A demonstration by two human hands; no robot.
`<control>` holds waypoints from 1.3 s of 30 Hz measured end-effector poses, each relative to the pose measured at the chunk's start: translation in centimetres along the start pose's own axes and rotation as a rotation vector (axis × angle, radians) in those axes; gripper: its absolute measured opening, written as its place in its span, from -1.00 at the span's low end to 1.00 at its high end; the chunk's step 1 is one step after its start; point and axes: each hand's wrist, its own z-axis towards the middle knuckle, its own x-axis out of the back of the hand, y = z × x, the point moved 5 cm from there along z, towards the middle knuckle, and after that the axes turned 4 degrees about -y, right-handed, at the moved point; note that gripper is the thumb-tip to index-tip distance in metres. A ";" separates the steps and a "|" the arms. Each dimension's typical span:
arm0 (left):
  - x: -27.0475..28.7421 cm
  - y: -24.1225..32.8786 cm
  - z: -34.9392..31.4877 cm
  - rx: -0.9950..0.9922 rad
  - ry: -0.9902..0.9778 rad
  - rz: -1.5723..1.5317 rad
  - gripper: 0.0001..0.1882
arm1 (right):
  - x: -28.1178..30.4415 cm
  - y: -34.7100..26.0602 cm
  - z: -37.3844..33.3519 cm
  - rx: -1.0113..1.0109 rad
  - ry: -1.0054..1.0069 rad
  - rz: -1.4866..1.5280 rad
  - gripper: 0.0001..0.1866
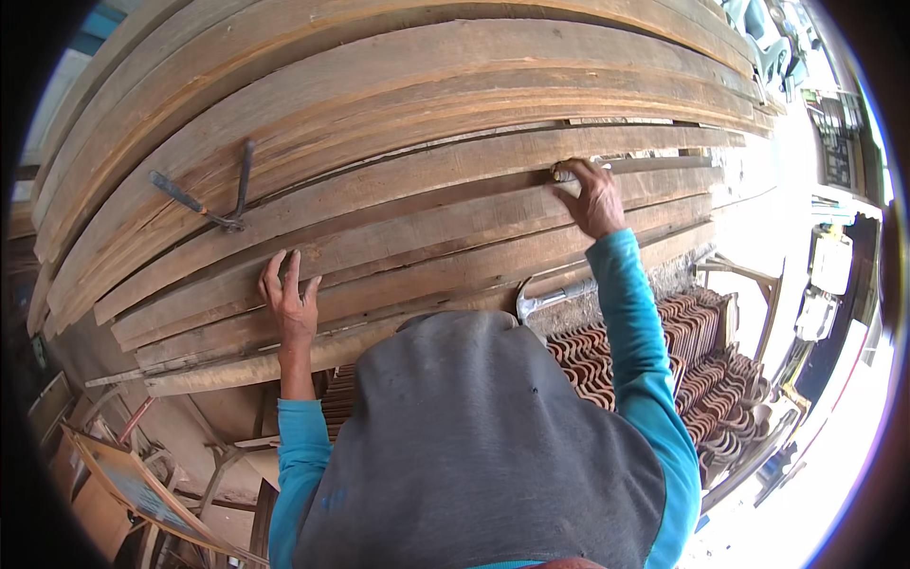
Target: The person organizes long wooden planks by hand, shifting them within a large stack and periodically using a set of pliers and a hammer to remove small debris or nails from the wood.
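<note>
Right hand (595, 197) closed on a small white object (567, 174) pressed to the planks (408, 180), left hand (290, 302) flat, fingers spread on a lower plank, hammer (545, 300) at the stack's edge, metal square (213, 199) on the boards, roof tiles (692, 351) stacked below right.

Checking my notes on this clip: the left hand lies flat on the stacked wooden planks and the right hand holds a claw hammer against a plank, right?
Not quite. The head view shows the left hand flat on the stacked wooden planks, but the right hand holds a small pale object against a plank. The steel claw hammer lies unheld at the stack's lower edge.
</note>
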 end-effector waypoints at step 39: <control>-0.5 7.4 4.3 0.488 -0.061 -0.340 -0.53 | 8.3 7.1 -0.4 0.003 0.187 -0.297 -0.76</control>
